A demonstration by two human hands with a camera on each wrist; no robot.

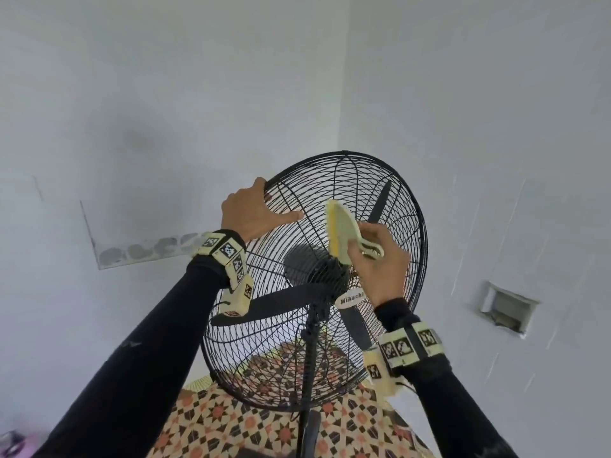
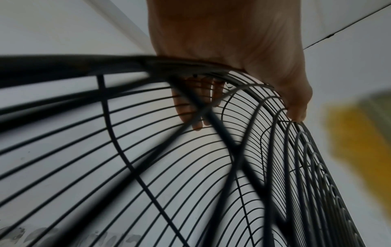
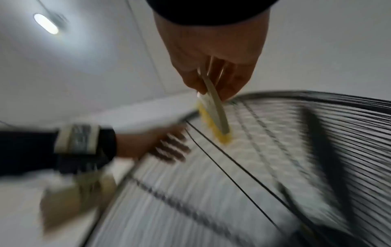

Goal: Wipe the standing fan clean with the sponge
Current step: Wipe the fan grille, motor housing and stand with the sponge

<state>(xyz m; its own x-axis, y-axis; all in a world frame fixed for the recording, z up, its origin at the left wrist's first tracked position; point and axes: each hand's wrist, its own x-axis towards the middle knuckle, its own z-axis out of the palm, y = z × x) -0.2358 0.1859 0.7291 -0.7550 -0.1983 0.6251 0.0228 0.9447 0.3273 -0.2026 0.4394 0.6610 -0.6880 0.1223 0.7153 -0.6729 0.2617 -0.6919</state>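
**Sponge on the fan grille, other hand steadying the rim**

The standing fan [image 1: 314, 279] stands in a corner of white walls, its black wire cage tilted back a little on a black pole. The person's left hand [image 1: 253, 211] grips the cage at its upper left rim: the fingers [image 2: 188, 107] curl over the rim and lie behind the wires, and the thumb [image 2: 296, 107] lies along the front grille, pointing towards the middle.

The sponge [image 1: 340, 231] is yellow foam with a pale plastic back and a looped handle. It sits against the front grille just above the hub, between the two hands, foam edge turned to the wires. In the head view it looks to be touching the grille; the right wrist view is too smeared to settle it. The right hand [image 1: 380, 259] pinches the sponge by its lower right end, fingers wrapped about the handle, so most of the sponge sticks up and to the left, out beyond the fingertips. The hand itself hangs in front of the hub's right side, just above the badge [image 1: 352, 297] reading "Mikachi".

Both forearms wear dark sleeves and pale wristbands printed with square black markers. Under the fan lies a patterned floor [image 1: 264, 428] of orange, black and cream. A recessed box [image 1: 507, 309] is set in the wall on the right.
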